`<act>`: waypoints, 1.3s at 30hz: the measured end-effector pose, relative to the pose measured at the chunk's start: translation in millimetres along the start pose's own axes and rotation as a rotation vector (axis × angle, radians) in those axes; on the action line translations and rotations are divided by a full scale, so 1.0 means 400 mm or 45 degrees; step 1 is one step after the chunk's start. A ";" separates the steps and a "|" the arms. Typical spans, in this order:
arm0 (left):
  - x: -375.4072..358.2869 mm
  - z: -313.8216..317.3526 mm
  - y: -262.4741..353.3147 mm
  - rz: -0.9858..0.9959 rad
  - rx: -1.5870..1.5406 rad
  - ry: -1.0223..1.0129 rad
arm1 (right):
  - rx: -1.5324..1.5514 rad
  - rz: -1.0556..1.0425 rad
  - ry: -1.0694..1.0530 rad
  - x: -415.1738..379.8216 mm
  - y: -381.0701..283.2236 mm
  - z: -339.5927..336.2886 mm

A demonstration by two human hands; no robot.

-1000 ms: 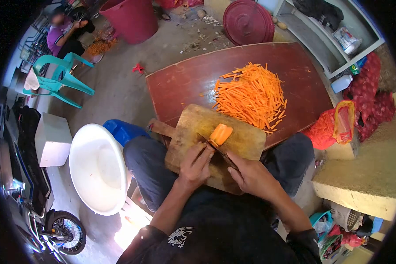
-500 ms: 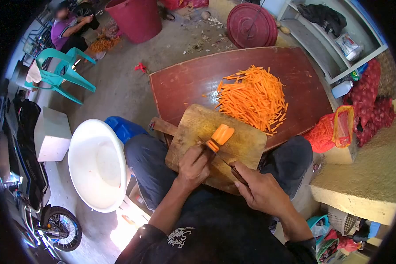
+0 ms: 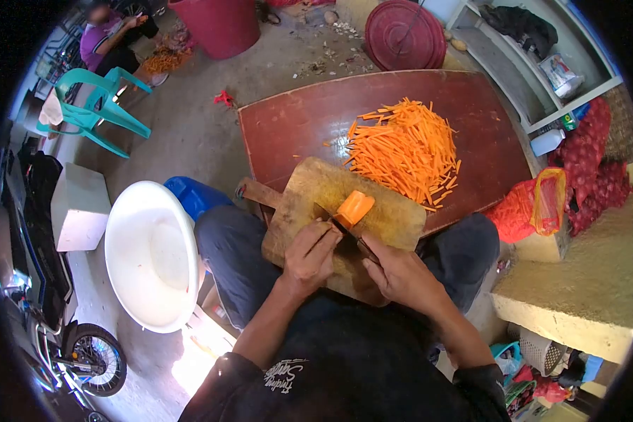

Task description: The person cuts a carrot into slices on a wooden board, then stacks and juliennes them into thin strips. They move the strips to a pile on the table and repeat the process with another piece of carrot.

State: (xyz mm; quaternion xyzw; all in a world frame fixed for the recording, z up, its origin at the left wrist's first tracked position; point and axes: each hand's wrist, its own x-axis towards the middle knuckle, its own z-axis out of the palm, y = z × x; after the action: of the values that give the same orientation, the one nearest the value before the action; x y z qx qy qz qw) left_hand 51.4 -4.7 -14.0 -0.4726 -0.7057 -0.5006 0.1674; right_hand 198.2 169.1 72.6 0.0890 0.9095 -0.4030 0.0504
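A wooden chopping board [image 3: 299, 204] with a handle lies across my lap, against the table. On it sits a short thick carrot piece [image 3: 357, 206]. My left hand [image 3: 311, 254] is closed at the near end of this piece, its fingertips bunched against the carrot and partly hidden by the blade. In my right hand [image 3: 399, 276] is a knife [image 3: 346, 231], gripped by its handle, the dark blade slanting up-left across the near end of the carrot. Beyond the board, a heap of carrot sticks [image 3: 404, 151] lies on the red-brown table [image 3: 288, 126].
A white basin [image 3: 148, 267] stands at left beside a blue container [image 3: 193, 197]. Red mesh bags [image 3: 520, 211] lie at right near a ledge [image 3: 570, 302]. Further off are a green chair [image 3: 95, 105], a red bin [image 3: 218, 24] and a seated person [image 3: 109, 39]. A motorcycle [image 3: 95, 359] is at lower left.
The carrot piece has turned and lies more compactly on the board. My right hand and knife have shifted slightly up and left; my left hand stays close to the carrot.
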 end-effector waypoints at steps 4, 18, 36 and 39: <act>-0.012 -0.006 -0.002 -0.048 -0.017 -0.018 | 0.059 -0.030 0.075 -0.027 -0.058 -0.045; 0.008 -0.033 0.004 -0.001 -0.055 -0.101 | 0.021 0.014 -0.021 -0.063 -0.111 -0.068; -0.022 -0.010 -0.006 -0.035 -0.056 0.005 | 0.123 0.090 -0.001 -0.038 -0.108 -0.072; -0.012 -0.009 -0.013 -0.015 -0.093 -0.023 | 0.119 0.063 0.001 -0.046 -0.122 -0.084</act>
State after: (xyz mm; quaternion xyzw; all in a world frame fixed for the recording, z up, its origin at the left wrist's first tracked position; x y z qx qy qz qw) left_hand 48.4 -10.6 -18.7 -0.4788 -0.6910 -0.5229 0.1407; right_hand 205.7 159.7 133.4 0.1138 0.8872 -0.4437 0.0558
